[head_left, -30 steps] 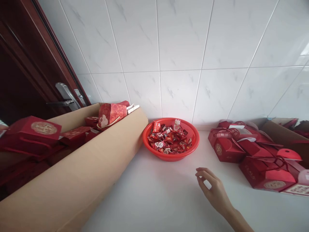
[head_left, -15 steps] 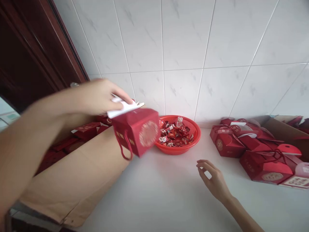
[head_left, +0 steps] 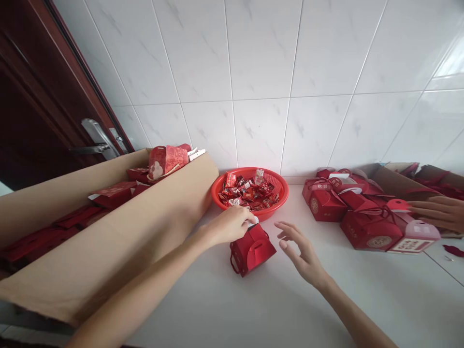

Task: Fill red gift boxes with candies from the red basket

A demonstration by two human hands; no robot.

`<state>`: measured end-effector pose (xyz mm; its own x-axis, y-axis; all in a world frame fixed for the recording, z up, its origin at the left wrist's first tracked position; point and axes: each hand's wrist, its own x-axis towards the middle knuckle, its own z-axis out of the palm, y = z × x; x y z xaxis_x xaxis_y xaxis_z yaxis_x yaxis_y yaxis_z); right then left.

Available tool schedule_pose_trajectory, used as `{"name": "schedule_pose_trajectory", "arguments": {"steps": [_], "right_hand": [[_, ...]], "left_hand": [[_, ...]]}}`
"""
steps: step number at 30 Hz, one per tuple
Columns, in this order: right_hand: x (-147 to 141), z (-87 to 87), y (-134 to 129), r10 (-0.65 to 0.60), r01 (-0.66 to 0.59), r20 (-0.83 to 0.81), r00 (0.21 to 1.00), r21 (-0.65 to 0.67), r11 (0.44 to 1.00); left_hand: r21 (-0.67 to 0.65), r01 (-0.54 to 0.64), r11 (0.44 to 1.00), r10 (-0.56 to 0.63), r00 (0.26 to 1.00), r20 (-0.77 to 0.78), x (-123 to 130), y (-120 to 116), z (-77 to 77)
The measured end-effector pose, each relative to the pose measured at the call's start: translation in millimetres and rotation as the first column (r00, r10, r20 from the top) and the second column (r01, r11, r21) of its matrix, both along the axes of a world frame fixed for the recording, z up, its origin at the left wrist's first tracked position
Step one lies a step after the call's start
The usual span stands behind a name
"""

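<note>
A red gift box point(head_left: 253, 251) with a cord handle hanging at its left side is on or just over the white tabletop, tilted. My left hand point(head_left: 232, 224) grips its top edge, where a bit of white flap shows. To the right of the box, my right hand point(head_left: 299, 249) is held open with fingers apart, touching nothing. Behind both hands stands a red plastic basket point(head_left: 282, 203) holding many wrapped candies point(head_left: 250, 191).
On the left is a long cardboard box point(head_left: 145, 232) filled with red gift boxes point(head_left: 112, 193). More red gift boxes point(head_left: 377, 237) are grouped at right, beside another person's hand point(head_left: 440, 212) and an open carton point(head_left: 398, 186). A tiled wall point(head_left: 261, 58) rises behind.
My left hand has carried the gift box from over the cardboard box rightward and down to the tabletop. My right hand has opened its fingers. Another person's hand has appeared at right.
</note>
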<state>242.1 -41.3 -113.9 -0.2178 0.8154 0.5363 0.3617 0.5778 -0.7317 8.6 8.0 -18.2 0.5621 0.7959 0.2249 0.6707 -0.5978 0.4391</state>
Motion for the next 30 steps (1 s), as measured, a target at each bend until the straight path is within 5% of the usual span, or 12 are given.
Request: {"name": "schedule_pose_trajectory", "arguments": {"steps": [9,14,19,30], "right_hand": [[-27.0,-9.7,-1.6,0.103,-0.100,0.069,0.992,-0.046,0.994],[-34.5,3.5,-3.7,0.109,-0.110,0.026,0.994,0.057,0.992],[-40.4,15.8,-4.8,0.229,-0.253,0.153,0.961,0.164,0.953],[-66.9,29.1,7.9,0.230,-0.237,0.246,0.942,-0.001,0.972]], "left_hand": [[-0.052,-0.102,0.993,0.106,0.991,0.086,-4.2,-1.1,-27.1],[-0.070,-0.107,0.992,0.116,0.983,0.145,-16.4,3.4,-36.4],[-0.013,-0.168,0.986,0.167,0.972,0.163,-30.4,5.1,-46.3],[-0.096,-0.174,0.980,0.190,0.961,0.202,-33.8,-16.6,-53.0]]}}
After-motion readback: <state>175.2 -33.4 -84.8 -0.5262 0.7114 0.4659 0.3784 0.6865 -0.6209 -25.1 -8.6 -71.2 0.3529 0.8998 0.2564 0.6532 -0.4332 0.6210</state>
